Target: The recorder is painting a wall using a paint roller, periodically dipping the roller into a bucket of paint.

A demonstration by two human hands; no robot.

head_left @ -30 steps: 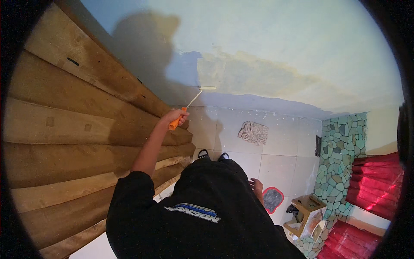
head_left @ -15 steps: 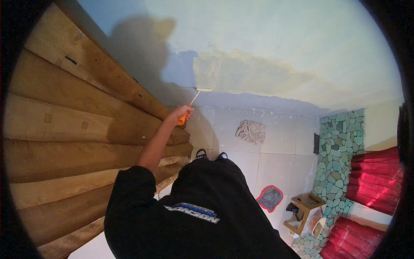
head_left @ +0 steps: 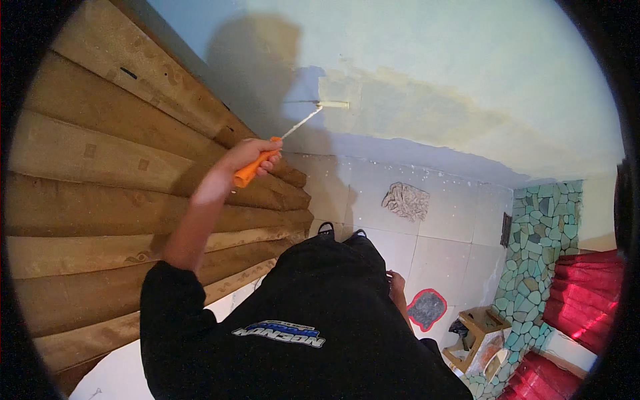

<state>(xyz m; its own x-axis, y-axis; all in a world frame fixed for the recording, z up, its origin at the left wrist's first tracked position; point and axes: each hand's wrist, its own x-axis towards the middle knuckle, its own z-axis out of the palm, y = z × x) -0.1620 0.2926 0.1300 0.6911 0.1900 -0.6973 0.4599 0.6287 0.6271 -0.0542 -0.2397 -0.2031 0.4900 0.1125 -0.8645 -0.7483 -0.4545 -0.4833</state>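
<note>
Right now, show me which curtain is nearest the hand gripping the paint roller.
The brown curtain, along the picture's left side beside the left hand; the red curtains hang well away, at the picture's right.

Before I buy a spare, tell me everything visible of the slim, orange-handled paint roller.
The paint roller has a plastic-looking orange handle, a thin, whitish, metal-looking rod and a narrow cream sleeve. The left hand grips the handle; the rod slants up and right. The sleeve lies nearly level at the yellowish wall patch's left edge; contact is unclear.
</note>
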